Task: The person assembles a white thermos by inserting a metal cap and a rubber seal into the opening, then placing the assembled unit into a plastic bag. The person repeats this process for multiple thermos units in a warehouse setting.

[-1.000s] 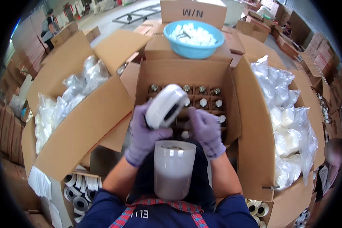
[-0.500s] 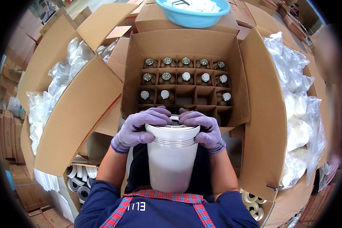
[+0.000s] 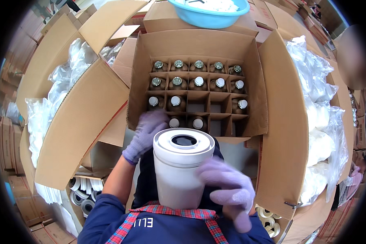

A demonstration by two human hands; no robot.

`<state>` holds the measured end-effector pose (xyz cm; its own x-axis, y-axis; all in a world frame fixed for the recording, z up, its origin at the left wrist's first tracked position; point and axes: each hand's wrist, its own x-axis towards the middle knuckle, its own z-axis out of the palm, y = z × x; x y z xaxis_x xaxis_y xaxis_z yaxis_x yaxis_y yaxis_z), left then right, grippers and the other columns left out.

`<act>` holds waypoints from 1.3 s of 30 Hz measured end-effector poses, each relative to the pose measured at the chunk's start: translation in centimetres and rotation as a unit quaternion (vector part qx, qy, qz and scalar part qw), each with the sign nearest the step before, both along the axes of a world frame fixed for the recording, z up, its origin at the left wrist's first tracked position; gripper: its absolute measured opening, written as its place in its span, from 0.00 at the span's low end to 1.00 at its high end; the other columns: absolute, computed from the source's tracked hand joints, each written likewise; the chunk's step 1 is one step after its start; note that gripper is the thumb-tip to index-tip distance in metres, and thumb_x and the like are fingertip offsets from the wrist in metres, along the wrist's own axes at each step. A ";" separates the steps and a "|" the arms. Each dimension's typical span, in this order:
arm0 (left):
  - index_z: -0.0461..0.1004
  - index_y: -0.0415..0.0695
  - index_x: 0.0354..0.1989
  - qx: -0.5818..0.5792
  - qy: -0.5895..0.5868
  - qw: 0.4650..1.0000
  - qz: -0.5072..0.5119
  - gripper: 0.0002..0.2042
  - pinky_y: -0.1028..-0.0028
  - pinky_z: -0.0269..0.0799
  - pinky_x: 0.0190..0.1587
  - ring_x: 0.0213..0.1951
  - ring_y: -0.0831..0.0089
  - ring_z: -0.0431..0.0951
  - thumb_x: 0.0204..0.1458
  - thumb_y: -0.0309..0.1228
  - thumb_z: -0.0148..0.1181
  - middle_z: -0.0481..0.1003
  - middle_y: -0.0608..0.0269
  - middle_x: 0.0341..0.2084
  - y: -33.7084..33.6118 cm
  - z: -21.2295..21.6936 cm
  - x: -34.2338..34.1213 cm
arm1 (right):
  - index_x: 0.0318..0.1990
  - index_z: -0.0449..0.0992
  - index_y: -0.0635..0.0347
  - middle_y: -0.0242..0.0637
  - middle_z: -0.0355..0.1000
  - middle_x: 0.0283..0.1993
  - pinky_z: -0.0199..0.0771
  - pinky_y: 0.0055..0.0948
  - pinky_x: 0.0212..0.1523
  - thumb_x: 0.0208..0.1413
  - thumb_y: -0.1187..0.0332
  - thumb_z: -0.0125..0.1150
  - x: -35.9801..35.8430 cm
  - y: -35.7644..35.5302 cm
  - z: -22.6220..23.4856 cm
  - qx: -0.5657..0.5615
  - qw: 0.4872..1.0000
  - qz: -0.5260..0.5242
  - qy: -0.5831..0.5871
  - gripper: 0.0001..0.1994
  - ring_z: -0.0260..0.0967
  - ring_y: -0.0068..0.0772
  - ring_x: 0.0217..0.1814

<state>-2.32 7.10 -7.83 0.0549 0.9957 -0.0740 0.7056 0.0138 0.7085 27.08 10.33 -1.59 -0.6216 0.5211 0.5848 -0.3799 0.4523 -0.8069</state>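
A white cylindrical container (image 3: pixel 178 179) stands upright in my lap, its white lid (image 3: pixel 199 147) with a dark round hole on top. My left hand (image 3: pixel 147 132), in a purple glove, hovers to the upper left of the lid at the front edge of an open cardboard box (image 3: pixel 199 42); its fingers curl away from view. My right hand (image 3: pixel 227 191), also gloved and blurred, is at the container's lower right side with fingers spread and nothing in it. Inside the box, cardboard dividers hold several capped bottles (image 3: pixel 197 81); some front cells are empty.
A blue basin (image 3: pixel 209 18) with white pieces sits on a carton behind the box. Open cartons of clear plastic bags stand at left (image 3: pixel 53 93) and right (image 3: pixel 317 101). Rolls of tape (image 3: pixel 83 195) lie at lower left, with more tape rolls (image 3: pixel 268 221) at lower right.
Both hands were on the lid, pressing it onto the container. Now the left hand has moved up toward the box and the right hand has dropped to the container's lower right.
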 end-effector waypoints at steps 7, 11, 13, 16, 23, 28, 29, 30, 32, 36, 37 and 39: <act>0.63 0.35 0.67 0.062 -0.069 0.996 -0.009 0.22 0.62 0.56 0.70 0.68 0.56 0.64 0.66 0.30 0.42 0.67 0.45 0.64 -0.9 0.5 -0.2 | 0.61 0.69 0.73 0.56 0.67 0.64 0.51 0.52 0.73 0.58 0.39 0.53 -2.4 -0.8 0.3 0.093 0.977 -0.162 -0.102 0.41 0.62 0.58 0.70; 0.65 0.33 0.65 0.136 -0.292 0.942 -0.095 0.27 0.60 0.43 0.74 0.71 0.56 0.59 0.66 0.41 0.37 0.66 0.43 0.65 -2.1 3.3 2.2 | 0.60 0.68 0.72 0.59 0.66 0.64 0.55 0.61 0.69 0.61 0.42 0.54 -3.2 -0.5 -1.9 -0.109 0.969 -0.185 -0.125 0.37 0.61 0.65 0.68; 0.67 0.33 0.64 -0.024 -0.137 0.990 0.010 0.27 0.61 0.41 0.75 0.71 0.58 0.60 0.65 0.40 0.38 0.65 0.43 0.66 -0.4 1.4 1.8 | 0.59 0.70 0.71 0.59 0.67 0.63 0.58 0.59 0.67 0.61 0.37 0.51 -2.6 -1.5 0.1 0.083 0.974 -0.179 -0.113 0.39 0.63 0.65 0.66; 0.68 0.32 0.62 0.117 -0.349 0.921 0.126 0.23 0.63 0.51 0.72 0.68 0.57 0.64 0.64 0.35 0.43 0.68 0.44 0.64 -2.0 2.8 3.4 | 0.46 0.77 0.71 0.58 0.71 0.56 0.64 0.56 0.63 0.58 0.29 0.45 -4.4 -1.0 -1.3 -0.066 0.944 -0.314 -0.078 0.43 0.71 0.63 0.56; 0.71 0.34 0.59 0.199 -0.285 0.937 -0.047 0.24 0.56 0.44 0.72 0.67 0.50 0.65 0.65 0.38 0.37 0.69 0.41 0.62 -2.7 4.2 3.4 | 0.62 0.67 0.75 0.62 0.67 0.63 0.58 0.54 0.68 0.64 0.36 0.45 -3.3 -1.2 -2.2 -0.061 0.968 -0.216 -0.116 0.42 0.63 0.66 0.67; 0.70 0.35 0.62 0.130 -0.240 0.961 0.047 0.22 0.59 0.44 0.73 0.68 0.50 0.63 0.66 0.30 0.37 0.67 0.43 0.64 -1.3 2.6 2.8 | 0.58 0.70 0.73 0.61 0.69 0.60 0.60 0.55 0.67 0.56 0.31 0.53 -2.8 -2.4 0.2 0.085 0.955 -0.247 -0.141 0.44 0.66 0.65 0.64; 0.72 0.34 0.60 0.174 -0.311 0.935 0.004 0.22 0.60 0.45 0.72 0.68 0.49 0.62 0.65 0.30 0.37 0.68 0.43 0.64 -2.0 4.5 3.4 | 0.56 0.71 0.72 0.60 0.70 0.58 0.61 0.55 0.66 0.55 0.31 0.55 -3.6 -1.6 -1.1 0.029 0.944 -0.297 -0.142 0.44 0.68 0.63 0.62; 0.73 0.34 0.59 0.203 -0.266 0.933 -0.136 0.21 0.62 0.46 0.72 0.69 0.49 0.62 0.65 0.30 0.36 0.68 0.43 0.64 -2.4 5.1 2.9 | 0.56 0.71 0.71 0.60 0.70 0.58 0.62 0.56 0.65 0.55 0.31 0.55 -3.8 -2.2 0.2 -0.047 0.958 -0.250 -0.132 0.44 0.69 0.62 0.61; 0.75 0.35 0.57 0.013 -0.287 0.958 -0.018 0.22 0.60 0.44 0.73 0.68 0.52 0.64 0.64 0.33 0.38 0.69 0.42 0.63 -0.5 3.7 2.9 | 0.60 0.67 0.71 0.62 0.65 0.64 0.62 0.57 0.65 0.55 0.28 0.50 -2.6 -2.9 2.9 0.191 0.977 -0.042 -0.087 0.48 0.65 0.63 0.64; 0.73 0.35 0.59 0.137 -0.220 0.962 -0.087 0.24 0.58 0.41 0.74 0.70 0.54 0.61 0.64 0.37 0.38 0.67 0.45 0.65 -1.7 5.0 3.2 | 0.58 0.70 0.75 0.59 0.68 0.60 0.66 0.46 0.64 0.58 0.24 0.32 -3.3 -1.2 -0.9 -0.108 0.952 -0.211 -0.192 0.52 0.67 0.59 0.64; 0.72 0.34 0.61 0.112 -0.301 0.938 -0.130 0.25 0.59 0.39 0.75 0.71 0.53 0.60 0.64 0.37 0.39 0.67 0.46 0.65 -1.7 5.1 2.5 | 0.61 0.68 0.75 0.59 0.67 0.62 0.64 0.45 0.65 0.58 0.24 0.30 -2.9 -1.7 0.4 0.028 0.966 -0.165 -0.198 0.53 0.66 0.58 0.65; 0.72 0.35 0.61 0.118 -0.107 0.983 -0.094 0.24 0.59 0.38 0.75 0.71 0.52 0.60 0.63 0.36 0.41 0.65 0.45 0.66 0.6 1.5 1.7 | 0.63 0.65 0.73 0.58 0.68 0.61 0.67 0.44 0.63 0.61 0.30 0.35 -3.2 -1.9 3.1 0.144 0.968 -0.102 -0.181 0.47 0.68 0.59 0.63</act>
